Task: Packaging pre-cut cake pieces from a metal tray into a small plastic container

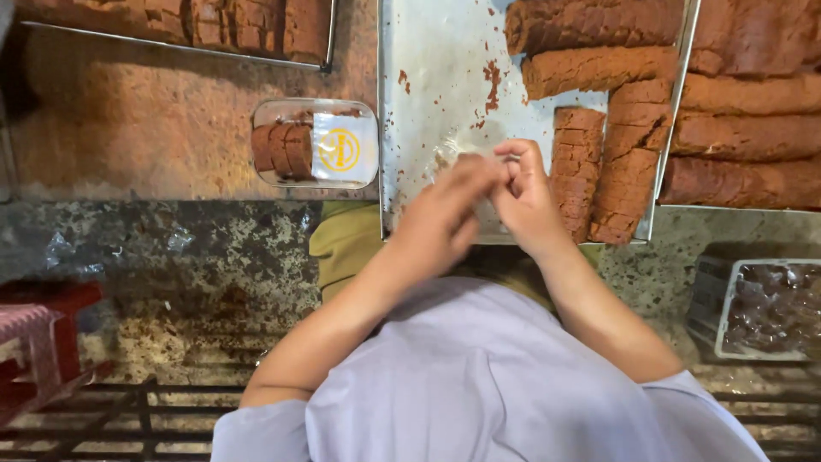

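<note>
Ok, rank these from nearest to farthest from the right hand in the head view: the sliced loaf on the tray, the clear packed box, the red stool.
1. Sliced loaf: just right of the right hand, on the tray.
2. Clear box: off to the left, on the counter.
3. Red stool: far lower left.

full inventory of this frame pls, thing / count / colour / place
metal tray: 1, silver with brown crumbs, top centre under the hands
cake logs: about five, brown, some sliced, right part of that tray
second tray's cake logs: several, brown, far right
third tray of cake: 1, brown slices, top left, partly cut off
clear plastic pack: 1, brown slices inside, white and yellow label, left of the metal tray
clear wrapper: 1, transparent, between the fingers, hard to make out
white crate: 1, dark wrapped pieces inside, lower right
red stool: 1, lower left
left hand: on the wrapper, centre
right hand: on the wrapper, touching the left
</note>
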